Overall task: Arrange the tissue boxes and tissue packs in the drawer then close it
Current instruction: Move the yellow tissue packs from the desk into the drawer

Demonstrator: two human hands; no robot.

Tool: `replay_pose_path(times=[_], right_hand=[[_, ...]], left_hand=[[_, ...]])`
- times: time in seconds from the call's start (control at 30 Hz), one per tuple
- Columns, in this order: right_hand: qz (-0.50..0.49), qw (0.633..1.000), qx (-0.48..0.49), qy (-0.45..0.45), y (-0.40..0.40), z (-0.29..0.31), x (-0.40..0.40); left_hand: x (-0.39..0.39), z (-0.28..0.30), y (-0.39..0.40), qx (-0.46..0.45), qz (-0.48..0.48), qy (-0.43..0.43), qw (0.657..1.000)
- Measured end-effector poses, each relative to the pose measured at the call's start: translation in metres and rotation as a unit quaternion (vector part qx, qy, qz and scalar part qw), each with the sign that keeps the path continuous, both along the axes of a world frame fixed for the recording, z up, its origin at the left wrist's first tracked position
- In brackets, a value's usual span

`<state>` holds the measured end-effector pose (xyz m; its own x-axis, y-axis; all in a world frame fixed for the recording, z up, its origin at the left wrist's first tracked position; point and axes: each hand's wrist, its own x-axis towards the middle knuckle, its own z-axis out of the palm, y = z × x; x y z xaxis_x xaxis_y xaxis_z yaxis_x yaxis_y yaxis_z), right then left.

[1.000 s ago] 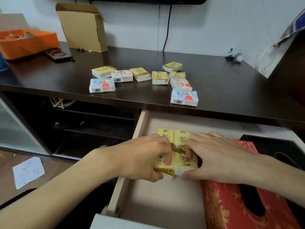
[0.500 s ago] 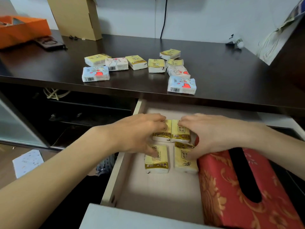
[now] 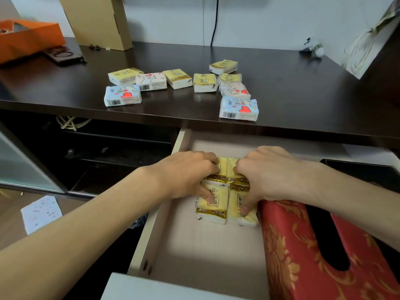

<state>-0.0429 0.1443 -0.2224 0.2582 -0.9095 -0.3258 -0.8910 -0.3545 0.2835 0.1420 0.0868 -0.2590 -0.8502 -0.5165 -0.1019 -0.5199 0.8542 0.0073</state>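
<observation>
The drawer (image 3: 151,230) is pulled out below the dark desk (image 3: 303,94). Four yellow tissue packs (image 3: 213,210) lie in it two by two, touching each other. My left hand (image 3: 186,174) has its fingers curled on the far left pack and its thumb on the near left one. My right hand (image 3: 268,174) covers the far right pack, with its thumb pressing the near right pack (image 3: 234,202). A red patterned tissue box (image 3: 303,256) lies in the drawer just right of the packs. On the desk lie several more packs (image 3: 204,82), yellow, pink and blue (image 3: 239,108).
A black box (image 3: 368,174) sits at the drawer's far right. The drawer floor in front of the packs is bare up to the white drawer front (image 3: 173,286). At the back of the desk stand a cardboard box (image 3: 99,18) and an orange box (image 3: 28,37). A paper (image 3: 41,213) lies on the floor.
The yellow packs, held together a second ago, have been spread flat into a two-by-two block and pushed towards the drawer's back. Both hands moved back with them.
</observation>
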Motion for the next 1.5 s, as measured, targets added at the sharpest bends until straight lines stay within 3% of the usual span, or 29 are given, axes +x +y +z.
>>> replay_pose_path(times=[0.33,0.63,0.8,1.0,1.13,1.27,1.37,1.5], right_hand=[[-0.005,1.0,0.021,-0.017,0.0,0.0,-0.002],[-0.022,0.984,0.021,-0.173,0.002,0.015,-0.01],[-0.041,0.915,-0.032,-0.4,-0.006,0.049,-0.022],[-0.018,0.847,-0.123,-0.517,-0.066,0.068,-0.029],[-0.033,0.848,-0.176,-0.499,-0.117,0.068,-0.031],[-0.05,0.889,-0.146,-0.431,-0.162,0.069,-0.027],[-0.044,0.916,-0.104,-0.385,-0.188,0.066,-0.021],[-0.029,0.921,-0.082,-0.38,-0.209,0.061,-0.021]], left_hand=[[-0.003,-0.006,0.002,-0.023,0.0,0.031,0.999],[0.006,0.024,0.004,-0.019,0.041,0.075,0.996],[0.031,0.066,-0.004,-0.034,0.12,0.191,0.973],[0.044,0.087,-0.049,-0.025,0.208,0.328,0.921],[0.035,0.088,-0.088,-0.072,0.246,0.311,0.915],[0.016,0.092,-0.126,-0.105,0.262,0.266,0.922],[0.006,0.096,-0.161,-0.081,0.291,0.206,0.931],[0.003,0.099,-0.198,-0.036,0.324,0.086,0.941]])
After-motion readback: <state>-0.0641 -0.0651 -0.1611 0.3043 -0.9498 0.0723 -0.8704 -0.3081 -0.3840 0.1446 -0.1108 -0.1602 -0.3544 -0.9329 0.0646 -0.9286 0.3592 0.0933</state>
